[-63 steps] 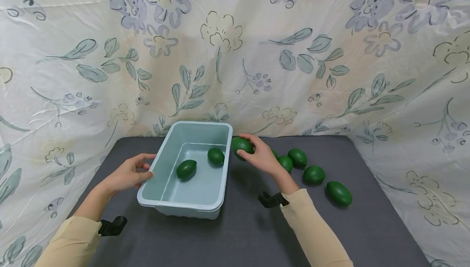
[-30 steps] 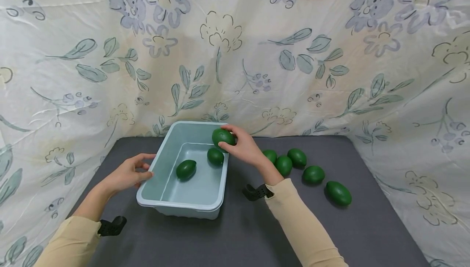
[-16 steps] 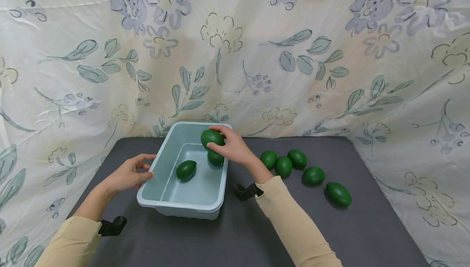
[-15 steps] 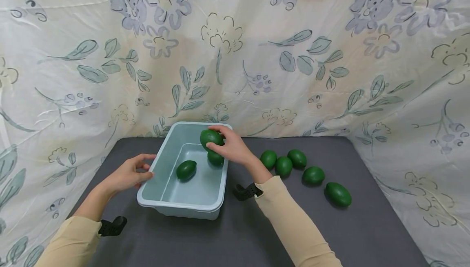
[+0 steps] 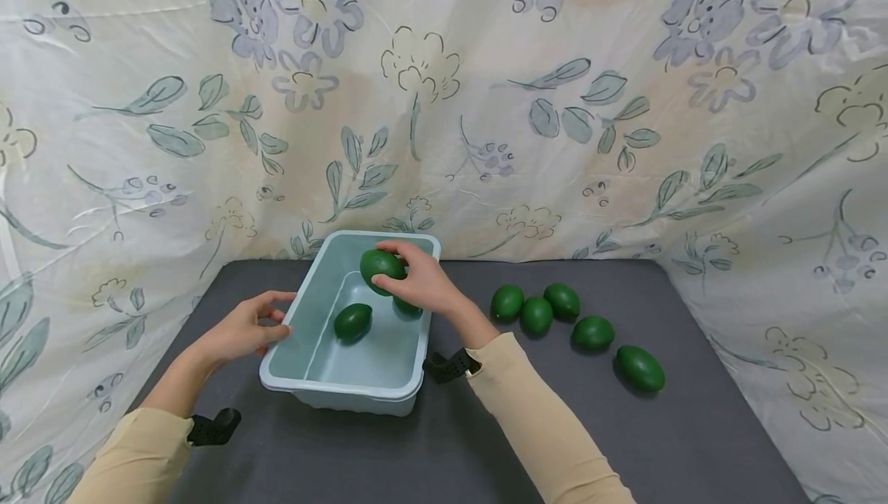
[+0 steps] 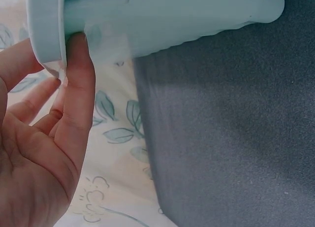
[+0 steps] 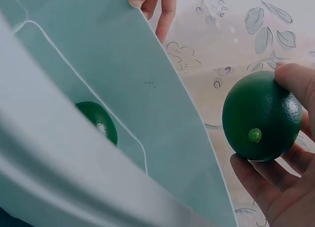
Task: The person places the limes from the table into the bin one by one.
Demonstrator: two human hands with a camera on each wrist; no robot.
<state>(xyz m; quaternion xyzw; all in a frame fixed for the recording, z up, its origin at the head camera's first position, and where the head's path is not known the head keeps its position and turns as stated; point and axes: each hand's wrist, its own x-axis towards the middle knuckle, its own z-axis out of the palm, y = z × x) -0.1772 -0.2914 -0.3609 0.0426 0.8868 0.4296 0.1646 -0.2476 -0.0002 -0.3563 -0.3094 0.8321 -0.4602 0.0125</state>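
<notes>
My right hand (image 5: 425, 279) grips a glossy dark green lime (image 5: 378, 270) between thumb and fingers, held over the far part of a pale blue plastic tub (image 5: 340, 391). In the right wrist view a small light green stem end shows on the held lime (image 7: 261, 118). Inside the tub lie two more limes: one near the middle (image 5: 352, 323), the other (image 5: 407, 307) by the right wall, partly hidden beneath my right hand. My left hand (image 5: 239, 327) pinches the tub's left rim, its thumb against the outside in the left wrist view.
Right of the tub, several limes rest on the dark grey table (image 5: 486, 427): a cluster with one lime (image 5: 536, 316) in front, then a lime (image 5: 593, 333) and another lime (image 5: 640, 369) farther right. A flowered cloth (image 5: 444, 119) hangs behind and along the sides.
My right hand has carried the lime leftward from beside the tub, across its right rim, to above the inside. My left hand and the tub have stayed put.
</notes>
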